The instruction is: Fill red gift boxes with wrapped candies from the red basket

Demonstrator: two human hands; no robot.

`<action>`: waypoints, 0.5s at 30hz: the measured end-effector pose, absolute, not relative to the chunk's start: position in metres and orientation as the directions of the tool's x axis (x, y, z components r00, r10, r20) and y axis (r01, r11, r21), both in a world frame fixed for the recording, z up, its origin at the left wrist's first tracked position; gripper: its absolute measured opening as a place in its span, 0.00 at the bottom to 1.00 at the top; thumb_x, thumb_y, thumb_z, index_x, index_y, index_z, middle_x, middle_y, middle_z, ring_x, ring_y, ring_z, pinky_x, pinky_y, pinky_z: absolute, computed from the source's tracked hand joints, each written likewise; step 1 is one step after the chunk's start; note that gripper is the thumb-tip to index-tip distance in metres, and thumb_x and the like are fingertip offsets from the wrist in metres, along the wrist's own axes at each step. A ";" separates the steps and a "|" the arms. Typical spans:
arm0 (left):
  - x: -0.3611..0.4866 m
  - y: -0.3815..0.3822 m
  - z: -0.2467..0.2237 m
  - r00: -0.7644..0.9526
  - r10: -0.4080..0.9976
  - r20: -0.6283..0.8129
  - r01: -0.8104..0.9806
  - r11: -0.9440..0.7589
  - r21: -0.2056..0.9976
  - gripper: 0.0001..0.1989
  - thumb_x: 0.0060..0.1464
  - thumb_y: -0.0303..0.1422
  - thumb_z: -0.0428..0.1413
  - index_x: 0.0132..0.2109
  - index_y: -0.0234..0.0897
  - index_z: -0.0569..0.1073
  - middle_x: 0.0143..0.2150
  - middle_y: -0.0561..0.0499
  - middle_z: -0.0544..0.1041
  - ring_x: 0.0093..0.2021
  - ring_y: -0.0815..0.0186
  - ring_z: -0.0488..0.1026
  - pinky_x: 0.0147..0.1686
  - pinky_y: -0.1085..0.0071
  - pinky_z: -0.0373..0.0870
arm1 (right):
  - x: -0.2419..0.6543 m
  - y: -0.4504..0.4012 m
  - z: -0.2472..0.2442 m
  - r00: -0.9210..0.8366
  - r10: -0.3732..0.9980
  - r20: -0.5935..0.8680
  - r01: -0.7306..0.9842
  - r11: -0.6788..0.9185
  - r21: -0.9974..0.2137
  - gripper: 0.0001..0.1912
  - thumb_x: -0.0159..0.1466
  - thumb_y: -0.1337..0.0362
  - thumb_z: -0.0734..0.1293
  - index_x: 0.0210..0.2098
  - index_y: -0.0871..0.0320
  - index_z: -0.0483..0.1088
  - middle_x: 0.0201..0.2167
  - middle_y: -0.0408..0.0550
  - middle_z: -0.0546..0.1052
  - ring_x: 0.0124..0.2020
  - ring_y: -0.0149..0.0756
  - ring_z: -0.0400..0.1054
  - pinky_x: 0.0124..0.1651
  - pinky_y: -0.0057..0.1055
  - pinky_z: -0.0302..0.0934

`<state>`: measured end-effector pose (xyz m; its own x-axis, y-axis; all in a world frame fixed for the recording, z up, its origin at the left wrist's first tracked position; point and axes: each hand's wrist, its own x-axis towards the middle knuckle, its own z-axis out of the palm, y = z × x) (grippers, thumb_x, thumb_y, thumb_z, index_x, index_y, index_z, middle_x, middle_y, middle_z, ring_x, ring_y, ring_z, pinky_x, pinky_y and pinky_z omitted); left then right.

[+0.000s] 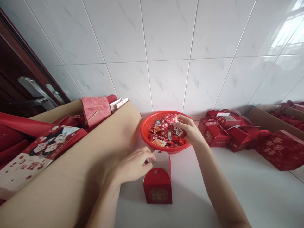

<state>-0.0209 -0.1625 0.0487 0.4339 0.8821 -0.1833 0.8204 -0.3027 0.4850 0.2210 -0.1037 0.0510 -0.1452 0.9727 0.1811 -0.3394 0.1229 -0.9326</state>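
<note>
A small red gift box [157, 186] stands upright on the white tabletop in front of me, its top flaps raised and its white inside showing. My left hand [136, 164] is at the box's upper left edge, thumb and fingers curled round it; the exact grip is partly hidden. Over the right side of a red plastic basket [144, 134], my right hand [190, 128] pinches a red wrapped candy [171, 119]. Many more wrapped candies [159, 142] lie in the basket, mostly in red wrappers, a few orange or green.
On the left, a large cardboard box [111, 136] holds red gift boxes and bags. Several red boxes with ribbons [217, 134] stand at the right, near a flat red box [282, 148] and another carton [258, 110]. A tiled wall [168, 79] closes off the back.
</note>
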 end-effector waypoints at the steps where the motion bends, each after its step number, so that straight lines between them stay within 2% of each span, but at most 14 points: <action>1: -0.022 -0.165 0.047 0.427 0.886 -0.183 0.822 -0.295 0.488 0.12 0.55 0.34 0.52 0.38 0.47 0.80 0.47 0.52 0.80 0.46 0.60 0.77 0.42 0.71 0.69 | 0.220 -0.106 0.053 -0.170 0.968 0.187 -0.327 0.123 -0.937 0.13 0.50 0.60 0.77 0.33 0.55 0.74 0.32 0.43 0.80 0.32 0.37 0.73 0.35 0.29 0.67; 4: -0.023 -0.168 0.044 0.402 0.896 -0.192 0.838 -0.275 0.470 0.13 0.56 0.33 0.50 0.37 0.47 0.80 0.43 0.51 0.82 0.48 0.58 0.77 0.42 0.71 0.70 | 0.219 -0.112 0.056 -0.226 0.950 0.216 -0.308 0.141 -0.941 0.13 0.51 0.60 0.77 0.33 0.55 0.74 0.34 0.44 0.80 0.33 0.36 0.73 0.35 0.29 0.67; 7: -0.018 -0.170 0.044 0.369 0.903 -0.222 0.871 -0.253 0.420 0.13 0.54 0.40 0.56 0.43 0.46 0.81 0.47 0.48 0.82 0.51 0.53 0.77 0.41 0.69 0.70 | 0.220 -0.116 0.060 -0.267 0.930 0.251 -0.297 0.169 -0.940 0.11 0.53 0.61 0.76 0.34 0.55 0.74 0.35 0.44 0.79 0.34 0.35 0.73 0.36 0.28 0.67; 10: -0.011 -0.175 0.047 0.407 0.881 -0.244 0.858 -0.277 0.432 0.25 0.43 0.46 0.65 0.50 0.46 0.80 0.55 0.46 0.80 0.56 0.48 0.74 0.45 0.66 0.71 | 0.223 -0.122 0.065 -0.315 0.909 0.273 -0.250 0.198 -0.948 0.10 0.54 0.61 0.76 0.33 0.55 0.73 0.33 0.43 0.77 0.32 0.34 0.72 0.36 0.28 0.67; 12: -0.008 -0.179 0.046 0.477 0.844 -0.247 0.820 -0.327 0.470 0.28 0.40 0.43 0.67 0.52 0.49 0.79 0.57 0.48 0.78 0.58 0.48 0.73 0.46 0.67 0.71 | 0.226 -0.127 0.069 -0.356 0.893 0.276 -0.200 0.216 -0.956 0.11 0.54 0.60 0.76 0.32 0.55 0.73 0.29 0.43 0.76 0.30 0.34 0.70 0.33 0.28 0.65; 15: -0.005 -0.183 0.040 0.585 0.772 -0.250 0.755 -0.405 0.515 0.24 0.46 0.30 0.60 0.52 0.52 0.78 0.55 0.51 0.77 0.55 0.54 0.75 0.46 0.69 0.71 | 0.229 -0.135 0.075 -0.406 0.870 0.280 -0.154 0.237 -0.959 0.11 0.55 0.59 0.76 0.32 0.55 0.72 0.27 0.42 0.75 0.27 0.33 0.69 0.29 0.27 0.63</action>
<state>-0.0046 -0.1833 0.0397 0.5847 0.7717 -0.2501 0.7553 -0.4053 0.5151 0.2292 -0.1349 0.0747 -0.4059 0.8699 0.2801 -0.1542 0.2369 -0.9592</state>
